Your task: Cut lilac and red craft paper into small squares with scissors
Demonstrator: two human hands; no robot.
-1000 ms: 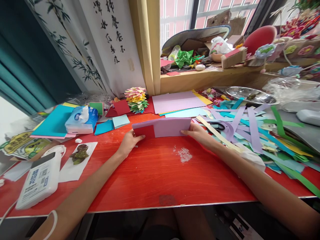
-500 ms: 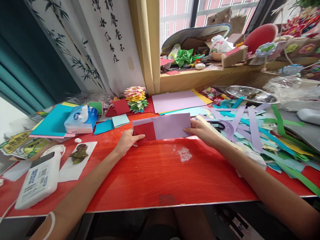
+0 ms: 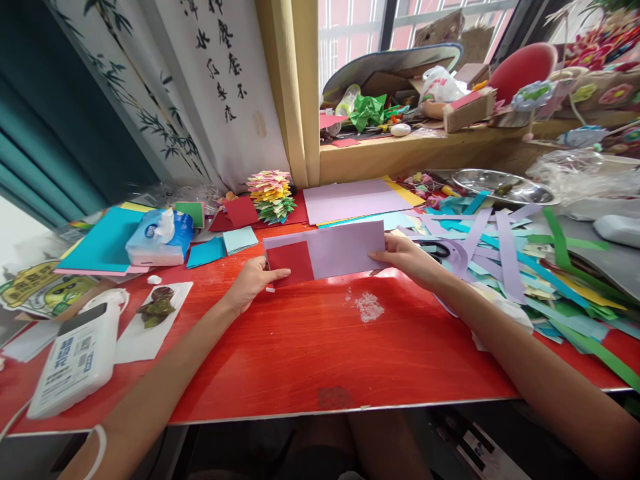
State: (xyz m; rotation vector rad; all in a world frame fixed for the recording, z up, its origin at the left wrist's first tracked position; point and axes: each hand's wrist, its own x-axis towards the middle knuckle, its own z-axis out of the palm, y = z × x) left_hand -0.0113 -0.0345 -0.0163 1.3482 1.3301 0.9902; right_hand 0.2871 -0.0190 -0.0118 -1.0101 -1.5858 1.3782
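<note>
Strip (image 3: 348,249) was held up, tilted, over the table (image 3: 300,360), with a red square (image 3: 294,263) against its left end. The left hand (image 3: 254,281) pinched strip and square together, thumb in front; the right hand (image 3: 394,257) pinched the other end. The lower edges looked nearly level, while some purple showed above the square. In my judgement, the left thumb needed steady pressure, so that the square did not slip, and the right hand only light tension, so that the paper stayed flat without a bend.
</note>
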